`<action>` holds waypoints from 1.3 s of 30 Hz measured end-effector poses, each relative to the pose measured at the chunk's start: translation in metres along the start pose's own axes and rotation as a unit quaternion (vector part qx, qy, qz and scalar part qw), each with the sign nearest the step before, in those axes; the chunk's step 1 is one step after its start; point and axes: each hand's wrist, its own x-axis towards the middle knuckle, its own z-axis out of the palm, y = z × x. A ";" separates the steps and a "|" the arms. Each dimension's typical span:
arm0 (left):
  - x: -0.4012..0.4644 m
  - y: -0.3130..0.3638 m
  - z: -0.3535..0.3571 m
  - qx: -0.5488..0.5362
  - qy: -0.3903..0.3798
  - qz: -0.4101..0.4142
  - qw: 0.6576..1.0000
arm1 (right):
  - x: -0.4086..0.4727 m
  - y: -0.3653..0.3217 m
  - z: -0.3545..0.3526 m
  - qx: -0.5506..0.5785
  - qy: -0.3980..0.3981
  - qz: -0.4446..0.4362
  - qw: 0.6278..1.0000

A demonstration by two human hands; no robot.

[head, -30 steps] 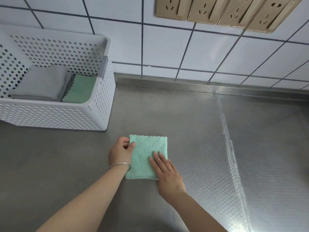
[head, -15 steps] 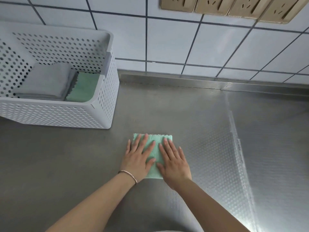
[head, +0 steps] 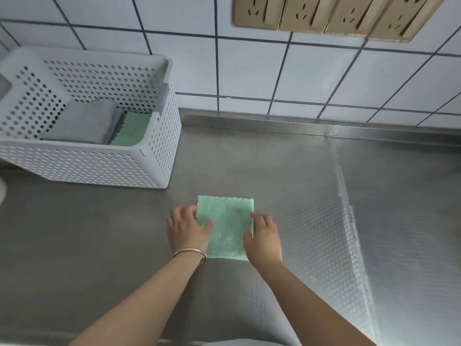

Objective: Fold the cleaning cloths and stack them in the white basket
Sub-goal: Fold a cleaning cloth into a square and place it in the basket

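Observation:
A folded mint-green cleaning cloth [head: 228,221] lies flat on the steel counter in front of me. My left hand [head: 187,229] is at its left edge, with the thumb on top and the fingers curled at the border. My right hand [head: 265,239] takes the right edge the same way, fingers bent over it. The white perforated basket [head: 87,166] stands at the back left. Inside it lie a folded grey cloth [head: 82,123] and, to its right, a folded green cloth [head: 131,129].
The steel counter [head: 74,233] runs back to a white tiled wall [head: 249,71] with a row of gold sockets [head: 324,13] high up. A clear dimpled mat [head: 311,208] covers the counter under and to the right of the cloth.
Both hands pressed flat on top of the cloth half a second ago. Now they have slid out to its left and right edges and curl around them.

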 end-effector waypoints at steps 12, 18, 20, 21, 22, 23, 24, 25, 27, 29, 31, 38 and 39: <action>-0.025 -0.006 -0.001 0.066 -0.090 -0.143 0.983 | -0.009 0.005 -0.006 0.186 -0.104 0.194 0.958; -0.034 0.005 -0.006 0.003 -0.133 -0.146 0.980 | -0.008 0.011 -0.003 0.152 -0.151 0.188 0.959; -0.037 0.012 -0.013 -0.058 -0.121 -0.157 0.978 | -0.008 0.011 -0.006 0.148 -0.140 0.166 0.965; -0.038 0.016 -0.017 -0.084 -0.107 -0.146 0.980 | -0.009 0.010 -0.009 0.148 -0.128 0.154 0.969; -0.040 0.019 -0.023 -0.100 -0.090 -0.122 0.983 | -0.011 0.008 -0.014 0.151 -0.114 0.141 0.972; -0.041 0.021 -0.031 -0.112 -0.073 -0.093 0.987 | -0.013 0.004 -0.018 0.157 -0.098 0.127 0.974; -0.041 0.022 -0.040 -0.122 -0.055 -0.057 0.989 | -0.016 -0.003 -0.023 0.166 -0.080 0.114 0.976; -0.039 0.023 -0.049 -0.126 -0.038 -0.018 0.991 | -0.018 -0.010 -0.030 0.175 -0.059 0.101 0.978; -0.033 0.032 -0.070 -0.128 0.000 0.070 0.989 | -0.020 -0.028 -0.045 0.181 -0.012 0.075 0.981; -0.017 0.034 -0.096 -0.139 0.045 0.171 0.974 | -0.019 -0.060 -0.056 0.187 0.040 0.045 0.980; 0.004 0.039 -0.127 -0.149 0.079 0.253 0.953 | -0.016 -0.097 -0.066 0.208 0.088 0.018 0.974; 0.093 0.025 -0.263 -0.138 0.147 0.330 0.922 | 0.013 -0.243 -0.085 0.228 0.163 -0.074 0.957; 0.109 0.020 -0.277 -0.120 0.139 0.322 0.929 | 0.022 -0.262 -0.084 0.223 0.162 -0.081 0.958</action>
